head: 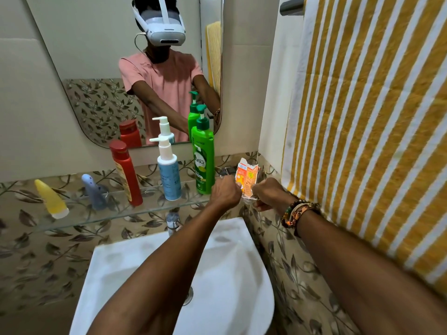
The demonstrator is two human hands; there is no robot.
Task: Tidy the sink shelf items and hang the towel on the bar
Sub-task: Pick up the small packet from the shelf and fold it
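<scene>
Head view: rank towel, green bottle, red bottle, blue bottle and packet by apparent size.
1. towel
2. green bottle
3. red bottle and blue bottle: look alike, not ranked
4. packet

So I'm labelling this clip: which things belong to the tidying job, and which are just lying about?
Job: orange packet, held by left hand and right hand; green pump bottle, blue pump bottle, red bottle, yellow tube, grey tube, glass shelf; striped towel, bar.
Just there: sink, tap, mirror.
</scene>
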